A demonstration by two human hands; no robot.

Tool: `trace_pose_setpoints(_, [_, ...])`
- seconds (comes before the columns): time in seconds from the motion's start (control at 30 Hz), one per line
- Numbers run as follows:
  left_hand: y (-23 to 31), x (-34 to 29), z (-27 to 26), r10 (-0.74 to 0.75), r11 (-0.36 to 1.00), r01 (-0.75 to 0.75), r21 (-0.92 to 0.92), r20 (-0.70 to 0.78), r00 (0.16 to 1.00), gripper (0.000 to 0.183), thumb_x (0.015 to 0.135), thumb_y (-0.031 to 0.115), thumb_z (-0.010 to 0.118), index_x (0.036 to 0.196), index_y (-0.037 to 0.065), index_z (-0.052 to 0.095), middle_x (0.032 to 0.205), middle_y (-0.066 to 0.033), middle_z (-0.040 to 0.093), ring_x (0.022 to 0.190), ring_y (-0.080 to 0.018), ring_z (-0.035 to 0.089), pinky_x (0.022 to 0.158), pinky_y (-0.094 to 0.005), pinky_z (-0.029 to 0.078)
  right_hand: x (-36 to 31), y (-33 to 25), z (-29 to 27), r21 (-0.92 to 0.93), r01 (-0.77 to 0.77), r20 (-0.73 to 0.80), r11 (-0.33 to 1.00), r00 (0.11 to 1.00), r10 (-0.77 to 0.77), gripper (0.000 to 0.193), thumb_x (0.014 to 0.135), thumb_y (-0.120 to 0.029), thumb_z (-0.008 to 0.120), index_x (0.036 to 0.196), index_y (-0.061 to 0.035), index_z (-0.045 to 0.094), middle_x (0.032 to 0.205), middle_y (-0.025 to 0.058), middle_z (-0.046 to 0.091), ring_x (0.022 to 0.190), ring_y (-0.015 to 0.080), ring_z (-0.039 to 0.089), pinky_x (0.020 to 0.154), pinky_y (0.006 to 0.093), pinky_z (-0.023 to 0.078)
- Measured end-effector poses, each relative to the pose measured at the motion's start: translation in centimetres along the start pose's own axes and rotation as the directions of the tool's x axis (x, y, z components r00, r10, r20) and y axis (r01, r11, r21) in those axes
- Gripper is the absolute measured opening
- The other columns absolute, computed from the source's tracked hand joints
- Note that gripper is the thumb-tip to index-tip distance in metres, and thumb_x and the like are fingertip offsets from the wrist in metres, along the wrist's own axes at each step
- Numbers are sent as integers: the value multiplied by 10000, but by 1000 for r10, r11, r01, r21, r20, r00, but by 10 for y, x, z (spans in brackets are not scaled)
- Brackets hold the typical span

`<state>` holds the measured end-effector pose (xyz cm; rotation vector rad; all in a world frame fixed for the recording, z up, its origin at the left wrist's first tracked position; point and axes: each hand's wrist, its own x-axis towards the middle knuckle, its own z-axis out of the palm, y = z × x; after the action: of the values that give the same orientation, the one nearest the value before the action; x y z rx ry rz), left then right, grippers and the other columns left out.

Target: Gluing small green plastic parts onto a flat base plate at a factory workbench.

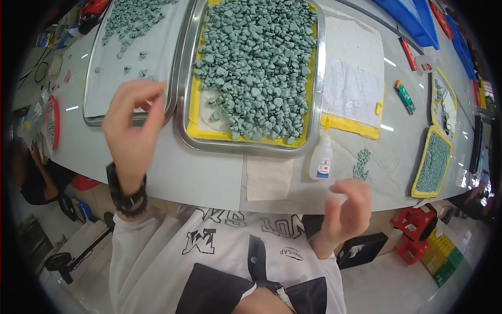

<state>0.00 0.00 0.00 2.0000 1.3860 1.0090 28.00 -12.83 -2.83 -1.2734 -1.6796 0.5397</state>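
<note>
My left hand (130, 118) hovers over the near right corner of the left tray (94, 104), its thumb and forefinger drawn together in a pinch. Whatever lies between the tips is too small to make out. Past the table's front edge on the right is my right hand (349, 212), fingers curled and thumb close to the forefinger; any small thing there cannot be told. Grey-green stone chips (256, 57) fill the yellow-edged middle metal tray (251, 150). More loose chips (137, 18) lie on the left tray's white lining. A white glue bottle (322, 159) stands nearest my right hand.
A small pile of chips (361, 163) and a beige cloth square (269, 178) lie near the front edge. Rightward are a yellow-edged white board (351, 128), a green box (404, 97), a red marker (408, 54) and a yellow-rimmed chip tray (433, 162). Another person (39, 175) sits far left.
</note>
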Motion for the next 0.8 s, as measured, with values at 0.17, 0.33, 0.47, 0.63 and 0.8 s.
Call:
trace_pose_setpoints(0.17, [3,10,16,101,960,-128,248,116,988,245,669,-52,608,899,33,598,880,-86,556,697,-197,556,614,-285,459,14,2,-8,-213,-377,-142,901,925,354,484,599,-170,734,1031,-32,566,928,97,509,760,195,460,631,299,383])
trace_pose_setpoints(0.33, [3,-1,32,20,981,-80,179,316,949,230,659,-58,600,876,17,586,809,-85,541,659,-196,550,563,-275,447,32,4,-7,-442,-163,128,882,962,242,519,525,-157,758,1001,-71,572,869,83,474,741,217,436,612,314,373])
trace_pose_setpoints(0.47, [-3,3,34,1,979,-74,189,358,934,239,652,-63,605,875,22,594,791,-85,534,652,-186,552,553,-265,446,35,16,6,-501,-117,208,857,945,251,539,493,-153,760,995,-102,570,814,76,450,731,230,426,611,307,366])
trace_pose_setpoints(0.63, [27,3,26,74,997,-60,-54,316,946,234,672,-78,606,888,11,612,789,-96,533,652,-158,554,573,-251,456,32,18,5,-412,-132,125,901,972,199,523,528,-172,767,998,-112,546,788,61,440,733,228,429,626,313,369])
trace_pose_setpoints(0.8, [53,-18,27,127,591,332,-735,491,862,188,726,-106,555,892,-35,607,885,-127,528,704,-164,567,634,-258,478,22,-18,18,357,-87,-167,930,974,155,468,644,-277,732,991,-110,465,803,50,464,741,224,446,669,365,393])
